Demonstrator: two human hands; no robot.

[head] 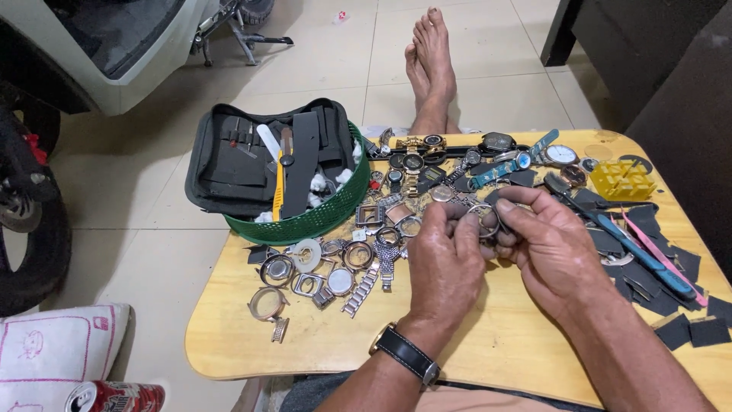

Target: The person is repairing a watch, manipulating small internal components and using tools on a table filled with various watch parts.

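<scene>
Head cam, looks down, close over wooden table (320, 343).

Ahead of you, green basket (320, 217) with tool pouch (229, 164) upper left, yellow block (621, 181) upper right, your can (114, 397) lower left, scooter wheel (27, 229) far left.

green basket (320, 217), yellow holder (621, 180), pale wooden table (488, 343), pink tweezers (656, 252).

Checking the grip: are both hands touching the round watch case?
Touching. The head view shows the left hand and right hand pinching the watch case between their fingers.
</scene>
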